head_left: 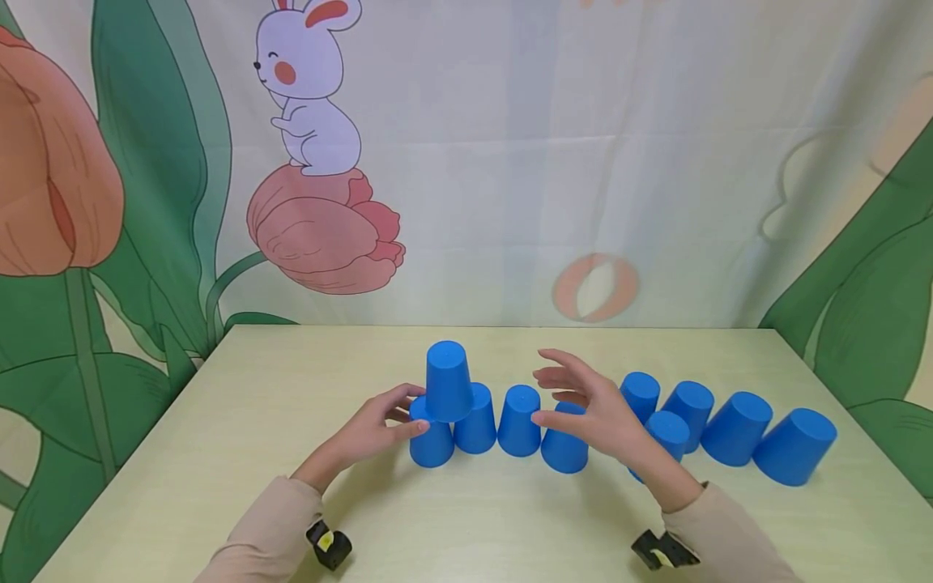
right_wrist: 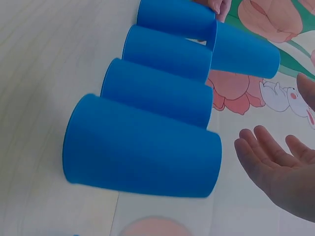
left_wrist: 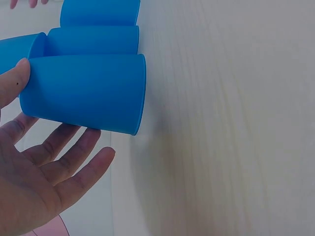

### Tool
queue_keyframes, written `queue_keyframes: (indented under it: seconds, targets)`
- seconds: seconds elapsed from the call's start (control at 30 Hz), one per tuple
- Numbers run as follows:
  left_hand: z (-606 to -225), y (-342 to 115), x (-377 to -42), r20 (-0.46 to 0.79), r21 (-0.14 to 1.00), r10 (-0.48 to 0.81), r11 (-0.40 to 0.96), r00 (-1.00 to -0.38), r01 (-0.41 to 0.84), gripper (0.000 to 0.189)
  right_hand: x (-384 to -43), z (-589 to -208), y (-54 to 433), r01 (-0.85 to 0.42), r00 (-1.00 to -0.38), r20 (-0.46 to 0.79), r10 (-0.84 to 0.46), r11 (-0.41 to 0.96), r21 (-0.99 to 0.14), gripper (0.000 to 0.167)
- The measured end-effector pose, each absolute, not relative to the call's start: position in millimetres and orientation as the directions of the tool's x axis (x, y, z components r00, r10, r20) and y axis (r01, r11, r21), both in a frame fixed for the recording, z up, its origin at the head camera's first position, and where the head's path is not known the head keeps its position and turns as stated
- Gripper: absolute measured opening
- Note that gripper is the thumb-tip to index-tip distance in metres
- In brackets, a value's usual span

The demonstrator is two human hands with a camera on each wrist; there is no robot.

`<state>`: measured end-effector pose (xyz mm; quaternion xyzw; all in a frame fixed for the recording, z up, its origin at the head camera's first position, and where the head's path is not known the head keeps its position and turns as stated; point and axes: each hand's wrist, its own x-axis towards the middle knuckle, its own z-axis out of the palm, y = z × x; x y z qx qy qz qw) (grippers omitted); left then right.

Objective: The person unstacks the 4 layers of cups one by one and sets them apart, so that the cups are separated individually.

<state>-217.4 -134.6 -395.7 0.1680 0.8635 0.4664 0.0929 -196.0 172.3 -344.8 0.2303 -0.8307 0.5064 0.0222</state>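
Four blue cups would be several: they stand upside down in a short row at the table's middle. At its left end is a blue cup (head_left: 432,449), and my left hand (head_left: 368,433) holds it near the top, thumb in front and fingers round the outer side. Another upside-down cup (head_left: 448,380) sits above, bridging that one and the neighbouring cup (head_left: 477,425). My right hand (head_left: 594,409) hovers over the row's right-end cup (head_left: 564,449), fingers spread and holding nothing; in the right wrist view a gap shows between its fingertips (right_wrist: 246,147) and the cups.
To the right, several more upside-down blue cups (head_left: 734,429) stand close together; my right forearm partly hides one cup (head_left: 666,431). Behind the pale wooden table (head_left: 481,526) hangs a printed curtain (head_left: 466,202) with a rabbit and tulips.
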Motion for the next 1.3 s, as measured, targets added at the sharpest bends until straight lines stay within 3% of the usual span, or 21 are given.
queue_keyframes:
  seconds: [0.37, 0.7, 1.3]
  targets:
    - [-397.2, -134.6, -218.5, 0.001, 0.837, 0.392, 0.503, -0.920, 0.215, 0.048, -200.3, -347.7, 144.3, -0.426, -0.874, 0.296, -0.384, 0.314, -0.849, 0.069]
    - [-398.4, -135.0, -218.3, 0.008, 0.833, 0.390, 0.507, -0.921, 0.222, 0.049, -203.5, -349.5, 118.8, -0.370, -0.909, 0.272, -0.315, 0.310, -0.876, 0.070]
    - [-396.7, -135.8, -217.6, 0.022, 0.833, 0.402, 0.499, -0.915, 0.239, 0.049, -213.8, -364.9, 82.7, -0.390, -0.915, 0.334, -0.227, 0.281, -0.877, 0.072]
